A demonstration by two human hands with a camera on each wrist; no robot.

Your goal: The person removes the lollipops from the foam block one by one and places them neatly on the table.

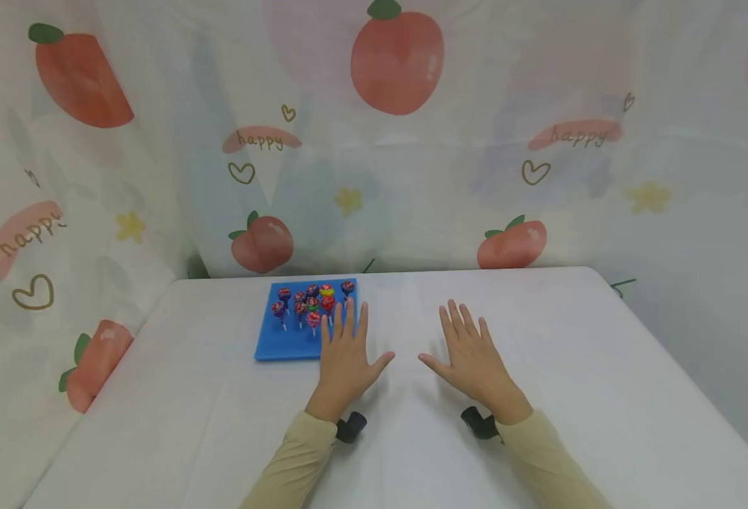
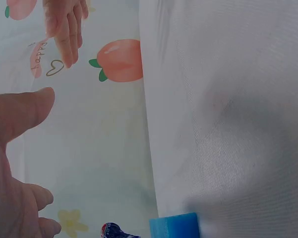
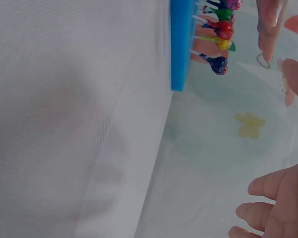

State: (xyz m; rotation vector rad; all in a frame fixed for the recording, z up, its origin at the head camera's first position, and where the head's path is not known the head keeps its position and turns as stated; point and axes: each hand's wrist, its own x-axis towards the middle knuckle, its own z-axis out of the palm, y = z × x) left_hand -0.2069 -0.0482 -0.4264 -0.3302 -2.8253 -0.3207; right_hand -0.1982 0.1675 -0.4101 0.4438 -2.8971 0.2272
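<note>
**Two Grips, Both Wide and Unloaded**

Left hand point(image 1: 345, 360): held over the near right part of the board point(image 1: 278, 348), covering that part in the head view. Fingers spread and directed forward; thumb extended toward the right hand point(image 1: 476, 360). Grip wide, holding nothing. In the right wrist view, clearly apart from the lollipops point(image 1: 312, 304), at a higher level.

Right hand: raised above the table point(image 1: 406, 452), beside the left hand with a gap between, well apart from the board. Fingers straight, directed forward and slightly left; thumb extended toward the left hand. Grip wide, holding nothing.

Lollipops: mounted upright on the board, heads uppermost, sticks down. Wrapped in red, dark blue, green, yellow and pink. Located left of centre, toward the far edge of the table, just beyond the left fingertips in the head view.

Board: blue, flat, laid on the white table.

Wrist cameras point(image 1: 351, 428): black, one at each wrist, next to the beige sleeves point(image 1: 300, 452).

Cloth point(image 1: 425, 184): pale, hung behind the table, with a peach-and-heart print.
</note>
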